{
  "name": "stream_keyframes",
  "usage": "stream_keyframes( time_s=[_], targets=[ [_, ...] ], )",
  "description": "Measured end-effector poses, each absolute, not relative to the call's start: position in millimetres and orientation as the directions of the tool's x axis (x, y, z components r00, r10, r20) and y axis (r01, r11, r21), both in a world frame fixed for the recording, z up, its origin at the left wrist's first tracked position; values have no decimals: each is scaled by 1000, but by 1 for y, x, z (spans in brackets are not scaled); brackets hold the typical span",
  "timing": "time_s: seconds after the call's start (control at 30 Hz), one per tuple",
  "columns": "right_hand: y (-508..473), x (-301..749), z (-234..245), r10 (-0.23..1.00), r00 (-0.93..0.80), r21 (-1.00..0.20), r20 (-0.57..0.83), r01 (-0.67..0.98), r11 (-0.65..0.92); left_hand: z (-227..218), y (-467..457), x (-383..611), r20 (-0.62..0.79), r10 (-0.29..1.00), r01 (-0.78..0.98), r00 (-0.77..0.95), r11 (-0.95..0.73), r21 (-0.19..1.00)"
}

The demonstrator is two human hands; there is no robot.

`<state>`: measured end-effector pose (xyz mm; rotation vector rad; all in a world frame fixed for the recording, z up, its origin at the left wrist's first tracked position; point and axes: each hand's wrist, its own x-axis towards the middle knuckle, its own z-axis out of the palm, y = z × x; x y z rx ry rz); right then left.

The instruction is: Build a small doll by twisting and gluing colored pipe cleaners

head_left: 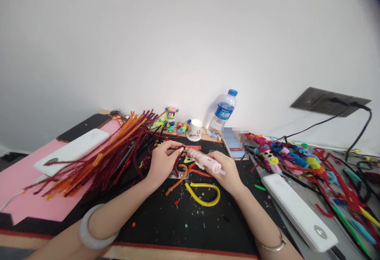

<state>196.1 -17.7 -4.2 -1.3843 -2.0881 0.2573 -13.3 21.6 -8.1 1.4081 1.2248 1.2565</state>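
My right hand (227,173) is wrapped round a pink glue gun (204,160) whose tip points left. My left hand (162,161) pinches a dark red pipe cleaner (177,161) right at that tip. Both hands hover over a black mat (166,220). Below them lie an orange pipe cleaner (178,181) and a bent yellow pipe cleaner (204,194). A pale bangle sits on my left wrist and a thin bracelet on my right.
A heap of red and orange pipe cleaners (109,157) lies at the left, beside a white power bank (73,149) on pink paper. Behind stand a water bottle (222,113), a paper cup (194,129) and a phone (234,143). Colourful pipe-cleaner figures (285,155) and another power bank (299,212) lie right.
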Motion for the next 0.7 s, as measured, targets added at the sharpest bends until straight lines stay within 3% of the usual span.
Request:
stream_keyframes(
  time_s=[0.23, 0.43, 0.7],
  targets=[
    [-18, 196, -1, 902, -230, -464, 366, 795, 391, -9, 23, -14, 126, 992, 90, 27, -128, 988],
    [-15, 197, -1, 941, -105, -409, 322, 881, 239, -9, 23, -14, 100, 995, 48, 16, -101, 994],
    [-6, 208, -17, 919, 6, -317, 394, 939, 130, -6, 22, -12, 56, 998, -46, 34, -55, 997]
  ],
)
